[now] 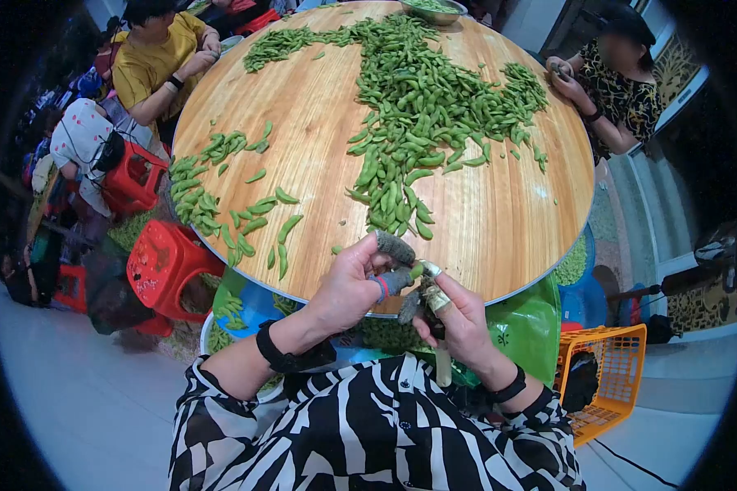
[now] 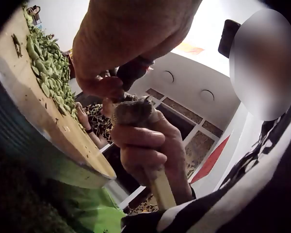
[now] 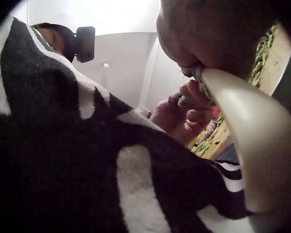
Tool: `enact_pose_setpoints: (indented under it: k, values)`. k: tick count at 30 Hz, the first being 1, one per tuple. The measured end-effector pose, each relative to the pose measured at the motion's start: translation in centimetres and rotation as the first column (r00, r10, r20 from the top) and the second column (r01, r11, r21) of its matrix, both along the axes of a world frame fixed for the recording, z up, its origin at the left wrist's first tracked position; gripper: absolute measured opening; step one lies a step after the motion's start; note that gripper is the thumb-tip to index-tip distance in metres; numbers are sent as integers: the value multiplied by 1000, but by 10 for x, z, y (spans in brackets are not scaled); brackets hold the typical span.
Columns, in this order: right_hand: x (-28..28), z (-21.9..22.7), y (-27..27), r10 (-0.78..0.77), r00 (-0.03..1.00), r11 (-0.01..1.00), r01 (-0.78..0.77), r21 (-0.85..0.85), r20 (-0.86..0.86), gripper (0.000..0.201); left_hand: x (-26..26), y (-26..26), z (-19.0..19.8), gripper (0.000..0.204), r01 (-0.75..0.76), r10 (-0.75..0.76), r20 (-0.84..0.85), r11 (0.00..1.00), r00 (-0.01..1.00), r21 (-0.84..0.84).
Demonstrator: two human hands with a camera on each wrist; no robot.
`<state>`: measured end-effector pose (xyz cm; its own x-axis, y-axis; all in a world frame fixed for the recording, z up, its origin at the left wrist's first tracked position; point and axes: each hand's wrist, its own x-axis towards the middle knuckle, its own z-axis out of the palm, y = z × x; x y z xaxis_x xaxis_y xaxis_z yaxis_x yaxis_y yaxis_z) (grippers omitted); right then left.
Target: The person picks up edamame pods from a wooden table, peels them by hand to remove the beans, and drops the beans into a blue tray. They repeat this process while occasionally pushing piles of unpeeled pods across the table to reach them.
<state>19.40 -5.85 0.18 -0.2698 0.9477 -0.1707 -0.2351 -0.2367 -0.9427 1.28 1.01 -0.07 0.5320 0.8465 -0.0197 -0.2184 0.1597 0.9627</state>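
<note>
Over the near table edge in the head view, my left hand (image 1: 344, 285) pinches a green pod (image 1: 418, 270) between fingers in dark grey covers. My right hand (image 1: 465, 321) meets it there, its fingers curled around a tool with a pale handle (image 1: 443, 365) pointing down. The left wrist view has the right hand (image 2: 145, 148) gripping that handle (image 2: 162, 190), close under the left hand (image 2: 128, 43). In the right wrist view the pale handle (image 3: 250, 131) looms large, with the left hand (image 3: 180, 116) behind. The tool's working end is mostly hidden by fingers.
A round wooden table (image 1: 303, 106) bears a large pod heap (image 1: 422, 98) and a smaller group (image 1: 192, 200) at left. Two people sit across, left and right. Red stools (image 1: 165, 266) stand left, an orange crate (image 1: 622, 376) right, a green bag (image 1: 526, 327) below the edge.
</note>
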Motion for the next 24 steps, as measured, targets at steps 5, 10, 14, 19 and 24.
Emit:
enact_pose_setpoints:
  k: [5,10,14,19,24]
  values:
    - [-1,-2,-2,-4,994,1000,5,13,-108,41,2,-3,-3,32,-24,25,54,999,998,-21]
    - [-3,-3,-4,-16,992,1000,16,1,-129,42,1,-7,-1,32,-33,33,17,999,999,25]
    - [0,5,-3,0,998,1000,-2,-28,-70,40,0,-11,2,35,-33,34,-1,997,999,75]
    - [1,7,1,3,998,999,-6,-38,-71,38,-1,-7,-2,31,0,19,148,992,989,-128]
    - [1,8,0,-4,986,996,-10,-83,-167,38,-8,0,-8,26,273,-79,412,857,908,-438]
